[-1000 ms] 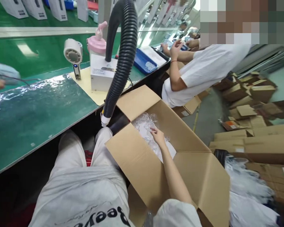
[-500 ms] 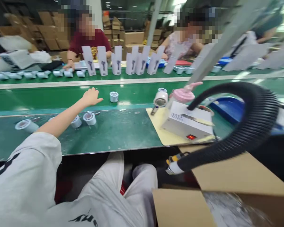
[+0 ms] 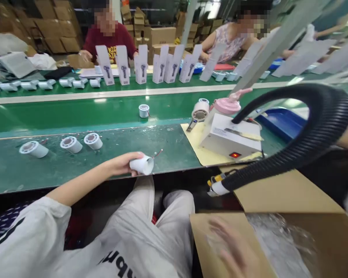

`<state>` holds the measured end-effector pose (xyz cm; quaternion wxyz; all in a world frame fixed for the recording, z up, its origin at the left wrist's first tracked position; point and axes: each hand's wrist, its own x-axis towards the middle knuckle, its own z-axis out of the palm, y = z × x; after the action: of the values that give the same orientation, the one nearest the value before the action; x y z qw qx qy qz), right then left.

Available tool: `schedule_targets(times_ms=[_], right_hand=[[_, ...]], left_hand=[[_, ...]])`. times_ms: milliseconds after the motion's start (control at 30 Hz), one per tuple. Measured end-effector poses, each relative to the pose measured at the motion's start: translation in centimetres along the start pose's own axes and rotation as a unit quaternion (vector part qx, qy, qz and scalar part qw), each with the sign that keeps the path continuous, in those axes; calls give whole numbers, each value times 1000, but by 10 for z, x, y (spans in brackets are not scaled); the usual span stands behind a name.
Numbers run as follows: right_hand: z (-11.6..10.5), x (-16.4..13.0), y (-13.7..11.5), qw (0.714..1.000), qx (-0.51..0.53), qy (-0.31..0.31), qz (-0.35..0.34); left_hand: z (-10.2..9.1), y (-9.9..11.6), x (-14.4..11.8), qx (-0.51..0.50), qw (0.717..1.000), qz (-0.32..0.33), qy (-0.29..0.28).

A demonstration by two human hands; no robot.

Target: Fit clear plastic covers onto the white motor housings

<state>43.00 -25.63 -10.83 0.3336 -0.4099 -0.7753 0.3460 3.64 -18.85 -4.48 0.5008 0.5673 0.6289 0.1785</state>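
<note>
My left hand (image 3: 124, 163) is closed around a pale-blue cylindrical fan housing (image 3: 140, 165), held over the front edge of the bench. Its open end faces right, and a thin red wire (image 3: 158, 153) sticks out behind it. Low in the view, my right hand (image 3: 234, 249) is smeared by motion over a flap of the cardboard box (image 3: 266, 193). A faint clear patch shows by its fingers; I cannot make out whether it holds anything. Three similar housings (image 3: 71, 144) lie on the bench to the left. Another housing (image 3: 144, 111) stands upright on the green belt (image 3: 110, 112).
A white machine (image 3: 230, 141) with a lit red switch sits on a yellow sheet, its black hose (image 3: 278, 185) arching over the box. Behind it are a pink-topped bottle (image 3: 227, 105) and a handheld fan (image 3: 200, 111). White cartons (image 3: 123, 69) line the far side, where co-workers sit.
My left hand has drawn back from near the belt and now holds a housing from the bench. My right hand has come into view, blurred, at the box.
</note>
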Motion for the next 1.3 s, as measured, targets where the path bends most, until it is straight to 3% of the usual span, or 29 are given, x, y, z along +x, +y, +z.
schedule_targets(times_ms=[133,233,333,400,467,567,667,800,933,1033,1133,1233,1300], right_hand=[[45,10,-38,971,-192,43,-134],[53,31,-46,950,-288,52,-107],[46,34,-44,960,-272,-21,-66],[43,29,-44,977,-198,-68,-28],[42,25,-46,991,-108,-78,26],[45,23,-48,995,-21,-39,85],[48,25,-50,996,9,-3,93],[46,25,-52,995,62,-4,79],[41,25,-51,984,131,10,124],[40,26,-43,965,205,13,162],[39,27,-33,952,254,11,169],[41,22,-28,976,195,-22,96],[43,16,-28,993,115,-30,23]], left_hand=[[77,7,-3,-117,974,15,-194],[102,14,-7,-134,956,44,-258],[106,20,-11,-26,969,159,-187],[106,22,-13,43,965,225,-128],[108,19,-14,47,960,255,-103],[114,10,-12,4,956,280,-93],[117,1,-8,-15,952,291,-95],[114,-9,-4,-11,943,319,-93],[112,-18,-1,11,927,355,-119],[115,-20,-1,-2,923,345,-167],[119,-19,-5,-48,936,288,-198],[122,-18,-11,-144,949,190,-205],[124,-18,-15,-215,942,145,-213]])
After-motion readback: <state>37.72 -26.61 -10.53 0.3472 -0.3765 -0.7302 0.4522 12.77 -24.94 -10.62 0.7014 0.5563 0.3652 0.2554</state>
